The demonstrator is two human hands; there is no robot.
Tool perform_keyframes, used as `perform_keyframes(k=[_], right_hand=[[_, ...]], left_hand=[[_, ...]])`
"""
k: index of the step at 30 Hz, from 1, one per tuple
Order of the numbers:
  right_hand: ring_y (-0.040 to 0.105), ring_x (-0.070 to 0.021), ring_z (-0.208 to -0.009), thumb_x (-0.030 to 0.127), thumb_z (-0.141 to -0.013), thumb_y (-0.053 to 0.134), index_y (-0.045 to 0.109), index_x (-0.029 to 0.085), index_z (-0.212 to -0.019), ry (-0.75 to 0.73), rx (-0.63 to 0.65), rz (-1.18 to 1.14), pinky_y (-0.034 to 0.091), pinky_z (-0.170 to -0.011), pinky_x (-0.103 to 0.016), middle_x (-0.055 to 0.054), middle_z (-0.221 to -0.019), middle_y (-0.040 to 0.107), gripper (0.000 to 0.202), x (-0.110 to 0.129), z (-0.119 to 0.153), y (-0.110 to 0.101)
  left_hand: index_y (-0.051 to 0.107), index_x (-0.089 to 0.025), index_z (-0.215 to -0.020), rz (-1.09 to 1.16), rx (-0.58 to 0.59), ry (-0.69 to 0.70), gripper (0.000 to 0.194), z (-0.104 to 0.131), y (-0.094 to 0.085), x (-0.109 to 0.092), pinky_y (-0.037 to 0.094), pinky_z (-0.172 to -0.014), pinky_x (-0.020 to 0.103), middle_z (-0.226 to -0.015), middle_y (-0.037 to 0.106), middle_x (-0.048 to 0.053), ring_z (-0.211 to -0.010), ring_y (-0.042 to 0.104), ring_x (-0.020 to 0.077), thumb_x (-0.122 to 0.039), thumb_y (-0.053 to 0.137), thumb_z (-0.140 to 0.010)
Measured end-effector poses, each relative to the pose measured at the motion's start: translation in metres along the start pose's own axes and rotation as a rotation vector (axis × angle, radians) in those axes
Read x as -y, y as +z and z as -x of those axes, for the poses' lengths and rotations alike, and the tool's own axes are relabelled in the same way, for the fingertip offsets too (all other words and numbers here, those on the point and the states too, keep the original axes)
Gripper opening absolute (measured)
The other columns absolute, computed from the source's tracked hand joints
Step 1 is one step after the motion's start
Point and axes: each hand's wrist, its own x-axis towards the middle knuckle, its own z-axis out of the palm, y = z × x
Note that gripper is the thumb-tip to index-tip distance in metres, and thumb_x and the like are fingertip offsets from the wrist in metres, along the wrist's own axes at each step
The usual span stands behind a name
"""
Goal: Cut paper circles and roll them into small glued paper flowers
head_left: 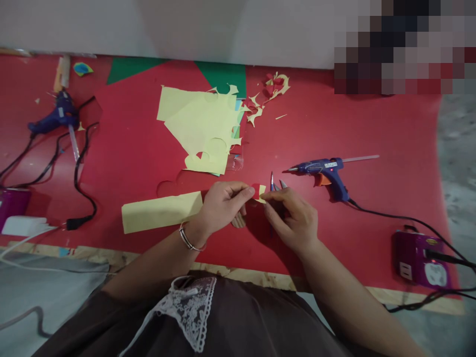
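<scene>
Lower middle of the frame: a small red-and-yellow paper piece (259, 192) sits between my two hands, raised a little over the red desk (353, 129) as far as I can judge. My left hand (223, 203) is clamped on its red side, thumb against forefinger; my right hand (294, 216) pinches the yellow edge. Whether the two colours are joined, I cannot tell. Main risk, in my judgement: paper this thin could crease or tear if the hands pull against each other, and a loose pinch could let the layers slide out of line. Just beyond my right hand, pointed metal tips (283, 184) and a slim blue tool (272, 181) poke out, partly hidden; a careless drop of the knuckles could catch them. Right of centre, a blue glue gun (325, 171) lies with its nozzle aimed left and a red light showing; if hot, it could burn a straying finger or mark the desk. Its cord (386, 216) trails towards the purple box (422, 260) at lower right, so a forearm snagging it might swing the nozzle round.
</scene>
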Motion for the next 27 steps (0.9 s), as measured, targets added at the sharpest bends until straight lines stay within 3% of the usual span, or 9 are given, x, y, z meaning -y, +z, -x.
perform_keyframes(k=[5, 8, 13, 18, 22, 27], right_hand=[[0.064, -0.0126, -0.062, 0.021, -0.099, 0.064, 0.071, 0.023, -0.100, -0.012, -0.002, 0.035, 0.049, -0.057, -0.026, -0.001, -0.082, 0.074, 0.007, -0.003, -0.001, 0.001], [0.067, -0.0132, -0.065, 0.020, -0.098, 0.065, 0.070, 0.023, -0.099, -0.015, 0.038, 0.064, 0.050, -0.058, -0.025, -0.001, -0.083, 0.075, 0.006, -0.007, -0.001, 0.003], [0.071, -0.0155, -0.073, 0.020, -0.099, 0.065, 0.071, 0.023, -0.103, 0.002, 0.050, 0.072, 0.054, -0.063, -0.027, -0.002, -0.086, 0.076, 0.008, -0.008, 0.000, 0.003], [0.069, -0.0140, -0.069, 0.018, -0.099, 0.067, 0.071, 0.024, -0.113, -0.077, -0.035, 0.070, 0.054, -0.059, -0.027, -0.001, -0.086, 0.074, 0.016, -0.002, 0.001, 0.002], [0.072, -0.0154, -0.076, 0.012, -0.098, 0.067, 0.069, 0.025, -0.118, -0.168, -0.043, 0.071, 0.058, -0.064, -0.029, -0.002, -0.089, 0.076, 0.024, 0.001, 0.001, 0.003], [0.073, -0.0164, -0.079, 0.009, -0.097, 0.067, 0.071, 0.025, -0.113, -0.179, -0.048, 0.033, 0.058, -0.065, -0.030, -0.002, -0.091, 0.077, 0.023, 0.000, 0.001, 0.003]], left_hand=[[0.068, -0.017, -0.077, -0.038, -0.185, 0.194, 0.030, -0.002, -0.005, -0.001, 0.046, -0.050, 0.017, -0.057, 0.062, -0.002, -0.051, 0.061, 0.0074, -0.039, 0.065, -0.098], [0.074, -0.018, -0.084, 0.012, -0.272, 0.242, 0.024, -0.004, -0.008, 0.001, 0.047, -0.051, 0.018, -0.059, 0.063, -0.002, -0.054, 0.062, 0.0077, -0.039, 0.071, -0.095], [0.078, -0.019, -0.096, 0.180, -0.212, 0.164, 0.015, -0.006, -0.006, 0.003, 0.047, -0.048, 0.018, -0.060, 0.066, -0.003, -0.052, 0.062, 0.0077, -0.031, 0.078, -0.088], [0.076, -0.017, -0.092, 0.268, -0.148, 0.046, 0.020, -0.005, 0.000, 0.000, 0.047, -0.046, 0.017, -0.059, 0.066, -0.003, -0.050, 0.062, 0.0081, -0.033, 0.080, -0.082], [0.076, -0.016, -0.093, 0.270, -0.086, 0.000, 0.022, 0.000, 0.004, -0.003, 0.050, -0.048, 0.018, -0.058, 0.066, -0.003, -0.048, 0.062, 0.0079, -0.035, 0.079, -0.084], [0.076, -0.016, -0.097, 0.263, -0.029, -0.086, 0.023, 0.004, 0.007, -0.005, 0.049, -0.044, 0.019, -0.059, 0.069, -0.001, -0.043, 0.061, 0.0089, -0.037, 0.076, -0.087]])
